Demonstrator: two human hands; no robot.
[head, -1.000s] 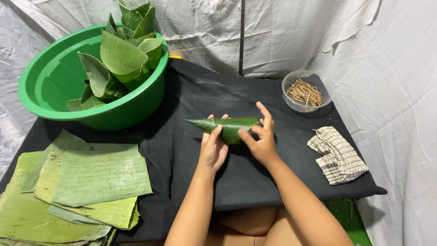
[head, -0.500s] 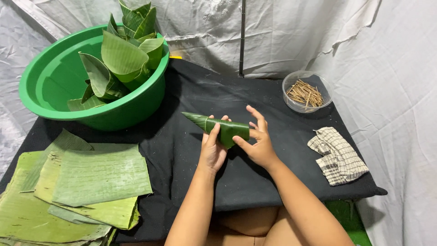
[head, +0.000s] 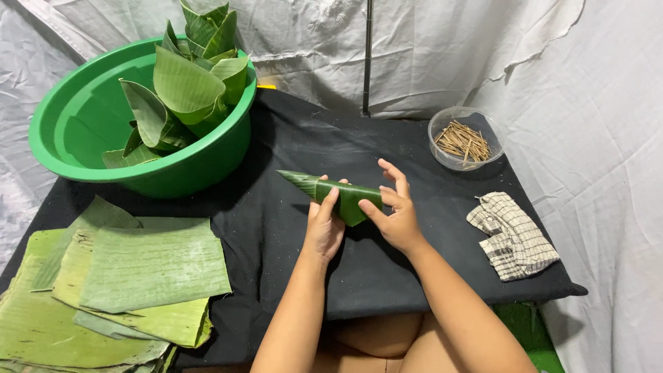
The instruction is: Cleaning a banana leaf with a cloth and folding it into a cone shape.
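A green banana-leaf cone (head: 331, 195) is held just above a black-draped surface (head: 387, 276), its pointed tip aimed left toward a green basin (head: 83, 124). The left hand (head: 323, 224) is wrapped around the cone's middle, fingers pressed together against the leaf. The right hand (head: 395, 211) is cupped at the wide end, thumb and lower fingers pinching the leaf's edge while the upper fingers are spread and lifted. The rolling of the leaf into a cone seems to be in hand; the next move is judged to call for a firm hold on the overlapping edge so that the roll is not loosened. Finished leaf cones (head: 190, 79) are piled in the basin. Flat leaf sheets (head: 138, 269) are stacked at the lower left. A clear bowl of small sticks (head: 464, 141) and a checked cloth (head: 512, 236) are set at the right. White sheeting (head: 608, 124) is hung behind and beside the surface.
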